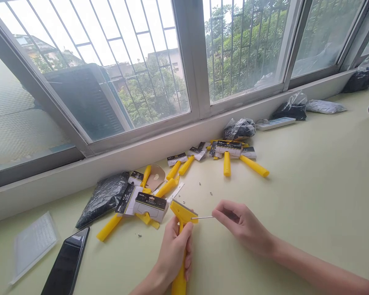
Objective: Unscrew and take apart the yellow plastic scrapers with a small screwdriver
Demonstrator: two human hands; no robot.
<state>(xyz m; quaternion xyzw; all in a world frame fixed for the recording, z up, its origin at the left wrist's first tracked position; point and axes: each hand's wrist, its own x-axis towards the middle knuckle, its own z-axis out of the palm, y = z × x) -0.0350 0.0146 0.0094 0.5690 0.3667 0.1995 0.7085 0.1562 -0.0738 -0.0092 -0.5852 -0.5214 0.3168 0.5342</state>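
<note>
My left hand (175, 246) is wrapped round the handle of a yellow scraper (181, 210), its wide head tilted up and a grey blade edge along the top. Pinched in the fingers of my right hand (244, 225) is a thin metal rod (203, 217), like a hex key or a slim screwdriver. The rod's tip touches the right side of the scraper head, at what looks like a screw. Its other end is hidden in my fingers. Just beyond the scraper lie a few small screws (211, 193) and a white strip (176, 192).
More yellow scrapers (252, 165) with black-and-white cards (150, 206) lie along the window wall. A black plastic bag (106, 196), a phone (67, 262) and a clear plastic packet (35, 246) are at left. Farther back are more bags (240, 129) and a white box (276, 123).
</note>
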